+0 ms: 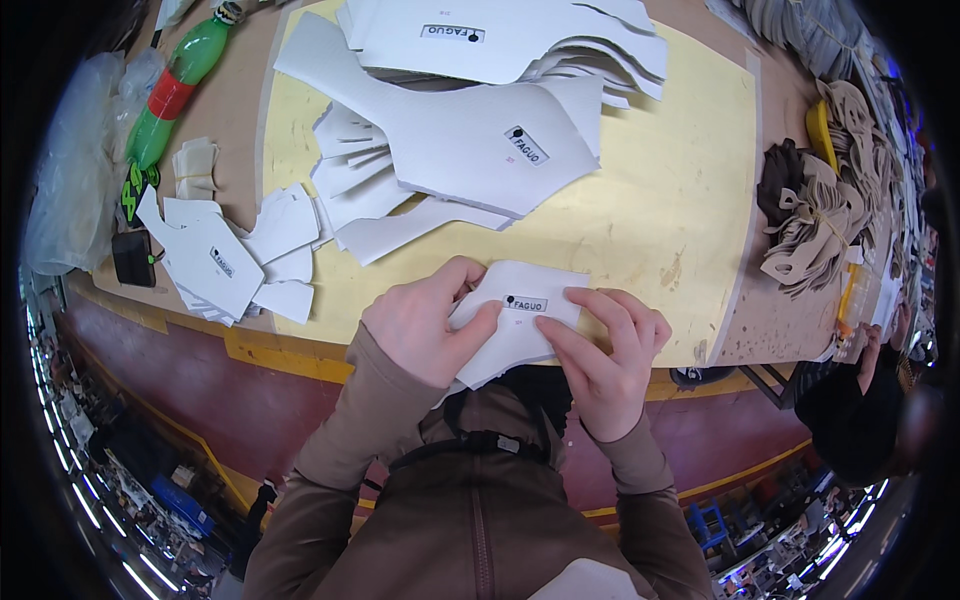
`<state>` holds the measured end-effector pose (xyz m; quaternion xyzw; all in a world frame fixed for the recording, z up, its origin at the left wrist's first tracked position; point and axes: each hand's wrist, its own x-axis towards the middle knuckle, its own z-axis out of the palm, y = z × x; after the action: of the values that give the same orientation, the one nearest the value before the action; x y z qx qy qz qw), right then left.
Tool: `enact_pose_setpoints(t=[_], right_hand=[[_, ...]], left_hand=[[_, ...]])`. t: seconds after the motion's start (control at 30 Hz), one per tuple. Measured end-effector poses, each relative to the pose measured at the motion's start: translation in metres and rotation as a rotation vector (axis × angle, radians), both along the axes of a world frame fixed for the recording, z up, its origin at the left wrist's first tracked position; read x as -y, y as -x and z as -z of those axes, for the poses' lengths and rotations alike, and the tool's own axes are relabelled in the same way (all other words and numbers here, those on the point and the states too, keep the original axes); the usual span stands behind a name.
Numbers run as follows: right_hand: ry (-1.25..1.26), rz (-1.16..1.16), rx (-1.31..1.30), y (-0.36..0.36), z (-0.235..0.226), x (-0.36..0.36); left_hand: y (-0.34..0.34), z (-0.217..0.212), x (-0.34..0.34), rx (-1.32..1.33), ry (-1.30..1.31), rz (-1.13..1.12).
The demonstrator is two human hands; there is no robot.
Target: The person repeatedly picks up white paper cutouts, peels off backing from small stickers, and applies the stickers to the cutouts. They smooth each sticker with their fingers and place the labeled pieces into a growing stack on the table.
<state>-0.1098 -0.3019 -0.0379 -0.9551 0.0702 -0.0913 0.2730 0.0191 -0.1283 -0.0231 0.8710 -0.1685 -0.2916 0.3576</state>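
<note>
At the near edge of the yellow sheet [650,255], a white piece [510,345] is held in both hands: flat, smooth, broad at its far end and curving in toward a narrower near end, with a dark printed panel. The left hand [420,325] grips its left side, thumb on top, the other fingers curled in and partly hidden. The right hand [605,350] pinches its right side, thumb and forefinger pressing the face.

Over the sheet's near left corner spreads a small stack [212,265] of similar white pieces, thin and layered. Right of the sheet lie beige cut-outs [815,230], matt, with openings, bunched in curling layers beside darker ones [785,175].

Left of the sheet sits a crumpled clear plastic bag [80,165]; its contents can't be made out. Between bag and sheet is a green translucent plastic bottle [190,60], red-banded and capped, its fill unclear. On the sheet's far part, large white pieces [480,130] with sweeping curved arms lie fanned in a thick pile.
</note>
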Motion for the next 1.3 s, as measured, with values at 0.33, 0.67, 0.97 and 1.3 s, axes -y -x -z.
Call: enact_pose_setpoints(t=[0.33,0.67,0.97,1.3], right_hand=[[0.115,-0.024,-0.049,-0.003,-0.005,-0.003],[0.168,-0.035,-0.092,-0.007,-0.010,-0.008],[0.154,-0.036,-0.082,-0.006,-0.008,-0.007],[0.145,-0.035,-0.079,-0.005,-0.006,-0.006]], left_hand=[[-0.002,-0.003,0.000,-0.021,-0.048,0.048],[0.002,-0.008,0.001,0.037,-0.042,0.047],[0.010,-0.011,0.004,0.239,-0.103,0.108],[0.008,-0.008,0.002,0.203,-0.054,0.110]])
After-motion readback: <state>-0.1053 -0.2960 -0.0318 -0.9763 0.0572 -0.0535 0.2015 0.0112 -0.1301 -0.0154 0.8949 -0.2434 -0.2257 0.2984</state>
